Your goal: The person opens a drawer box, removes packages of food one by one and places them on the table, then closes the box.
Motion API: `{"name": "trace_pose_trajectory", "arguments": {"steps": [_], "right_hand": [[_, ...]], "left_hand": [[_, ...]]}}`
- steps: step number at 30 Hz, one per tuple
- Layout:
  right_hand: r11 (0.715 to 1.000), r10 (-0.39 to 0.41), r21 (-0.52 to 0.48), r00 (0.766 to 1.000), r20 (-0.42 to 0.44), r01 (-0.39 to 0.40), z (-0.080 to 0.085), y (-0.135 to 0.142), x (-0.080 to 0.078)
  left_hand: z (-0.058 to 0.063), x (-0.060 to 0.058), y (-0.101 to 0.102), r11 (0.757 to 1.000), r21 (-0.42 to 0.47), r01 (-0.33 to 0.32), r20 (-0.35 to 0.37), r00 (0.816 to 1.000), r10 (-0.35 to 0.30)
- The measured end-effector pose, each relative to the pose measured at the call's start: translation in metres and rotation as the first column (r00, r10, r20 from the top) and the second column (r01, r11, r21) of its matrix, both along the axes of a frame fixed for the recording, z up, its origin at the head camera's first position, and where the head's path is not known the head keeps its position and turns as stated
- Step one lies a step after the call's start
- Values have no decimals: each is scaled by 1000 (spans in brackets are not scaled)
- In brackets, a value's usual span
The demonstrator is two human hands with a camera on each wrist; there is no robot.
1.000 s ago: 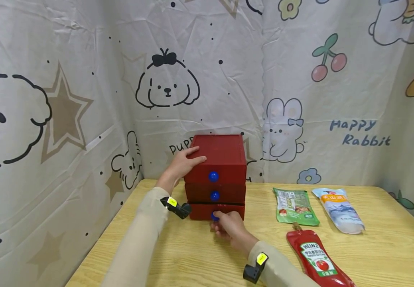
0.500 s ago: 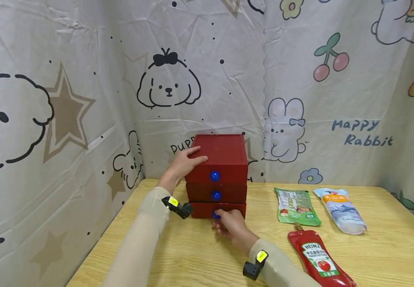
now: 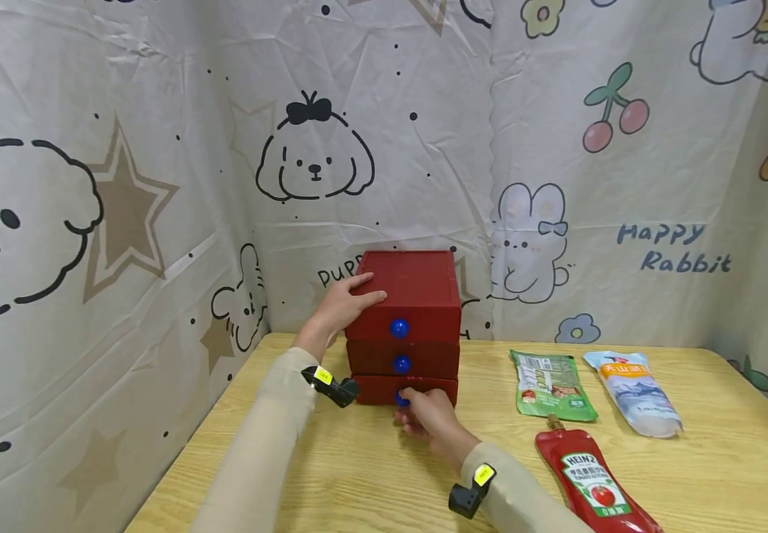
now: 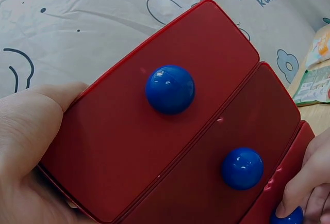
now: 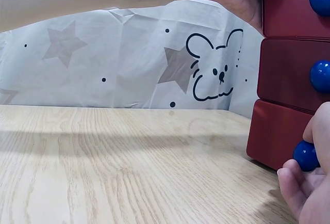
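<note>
A red cabinet (image 3: 411, 277) with three stacked drawers and round blue knobs stands on the table. My left hand (image 3: 342, 305) rests on its upper left edge, thumb and a finger stretched over the top; the rest lies against the side, partly hidden. At the bottom drawer (image 5: 281, 131), my right hand (image 3: 433, 418) pinches the lowest blue knob (image 5: 307, 155) between thumb and curled fingers. That drawer juts slightly past the middle drawer (image 5: 291, 66) in the right wrist view. The top drawer (image 4: 118, 131) and middle one sit nearly flush in the left wrist view.
To the right on the wooden table (image 3: 351, 474) lie a green food pouch (image 3: 553, 385), a blue and white bag (image 3: 633, 392) and a red ketchup pouch (image 3: 593, 481) with a spout. A printed cloth (image 3: 424, 148) hangs close behind the cabinet.
The bottom drawer has slid slightly inward with my right hand on its knob, and the gap above it has narrowed. My left hand has stayed on the cabinet's edge.
</note>
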State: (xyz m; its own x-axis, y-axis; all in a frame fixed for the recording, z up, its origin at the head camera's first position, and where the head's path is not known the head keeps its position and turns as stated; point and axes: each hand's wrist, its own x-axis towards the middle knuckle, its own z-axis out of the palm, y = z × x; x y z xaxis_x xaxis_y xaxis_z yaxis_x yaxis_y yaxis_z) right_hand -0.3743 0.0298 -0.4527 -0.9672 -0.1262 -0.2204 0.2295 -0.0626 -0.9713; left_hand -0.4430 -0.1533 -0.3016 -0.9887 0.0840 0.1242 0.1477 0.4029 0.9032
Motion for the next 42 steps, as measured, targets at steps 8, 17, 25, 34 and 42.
{"name": "trace_pose_trajectory", "arguments": {"steps": [8, 17, 25, 34, 42], "right_hand": [[1000, -11, 1, 1000, 13, 11, -3, 0, -4], [1000, 8, 7, 1000, -5, -7, -2, 2, -4], [985, 77, 158, 994, -83, -63, 7, 11, 3], [724, 356, 689, 877, -321, -42, 59, 71, 21], [323, 503, 893, 743, -442, 313, 97, 136, 48]], "left_hand": [[-1, -1, 1, 1000, 3, 3, 3, 1000, -3], [-1, -1, 0, 1000, -4, 5, -5, 1000, -5], [-2, -1, 0, 1000, -23, 18, -39, 999, -19], [1, 1, 2, 963, -236, -128, -310, 949, 50], [-2, 47, 8, 800, -523, -293, -555, 830, -59]]}}
